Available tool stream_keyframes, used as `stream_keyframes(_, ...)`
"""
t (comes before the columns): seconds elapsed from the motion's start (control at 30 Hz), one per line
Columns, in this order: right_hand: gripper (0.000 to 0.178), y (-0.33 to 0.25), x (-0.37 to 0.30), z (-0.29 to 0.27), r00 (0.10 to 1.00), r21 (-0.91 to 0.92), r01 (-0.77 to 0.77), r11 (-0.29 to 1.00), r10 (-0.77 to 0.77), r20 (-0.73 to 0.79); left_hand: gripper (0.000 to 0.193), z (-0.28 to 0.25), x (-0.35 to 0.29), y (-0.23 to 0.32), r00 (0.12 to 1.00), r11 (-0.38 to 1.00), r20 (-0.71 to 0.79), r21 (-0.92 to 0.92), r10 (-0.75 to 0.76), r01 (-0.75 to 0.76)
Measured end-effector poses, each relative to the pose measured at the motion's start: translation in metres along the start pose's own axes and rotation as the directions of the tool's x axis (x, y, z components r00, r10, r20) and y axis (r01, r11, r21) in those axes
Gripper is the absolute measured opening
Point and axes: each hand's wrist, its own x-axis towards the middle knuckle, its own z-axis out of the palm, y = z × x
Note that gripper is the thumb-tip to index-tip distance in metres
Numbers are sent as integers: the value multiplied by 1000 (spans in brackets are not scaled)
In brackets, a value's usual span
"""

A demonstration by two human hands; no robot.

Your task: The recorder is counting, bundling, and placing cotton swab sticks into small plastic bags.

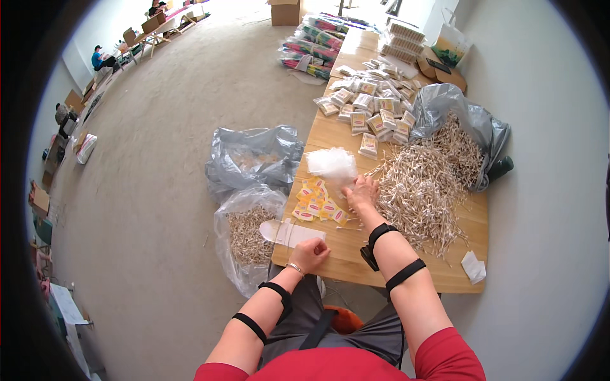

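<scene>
Evidently, the left hand (pixel 310 255) was curled in on itself near the front edge of the wooden table (pixel 346 257), at the right end of a flat white strip (pixel 298 235); whether it pinched anything, I could not tell. The right hand (pixel 364 193) reached forward, fingers bent down at the near right corner of some clear plastic bags (pixel 332 164), its grip unclear. Yellow cards (pixel 312 202) lay scattered left of that hand, beyond the strip. To its right spread a heap of cotton swabs (pixel 419 190), running back into a grey bag (pixel 440 96). Small filled packets (pixel 359 122) were piled beyond, and a clear sack (pixel 264 198) of swabs stood on the floor (pixel 159 209).
</scene>
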Motion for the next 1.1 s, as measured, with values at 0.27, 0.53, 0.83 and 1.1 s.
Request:
stream_keyframes(0.27, 36, 17, 6, 3, 977, 237, 100, 966, -50, -207, 15, 3, 0, 0, 1000, 1000, -3, -16, 5, -5)
stream_keyframes(0.53, 26, 23, -27, -13, 998, 914, 5, 407, -63, 23, 15, 2, 1, 0, 999, 999, -13, 10, 43, -43)
stream_keyframes(0.83, 13, 3, -113, 2, 980, 919, -113, 378, -110, 166, 17, -12, -2, 1, 979, 790, 30, -586, -200, 179)
stream_keyframes(1.1, 17, -24, -139, 17, 953, 927, -138, 349, -207, 219, 30, -51, -3, 18, 877, 623, -211, -773, -431, 120)
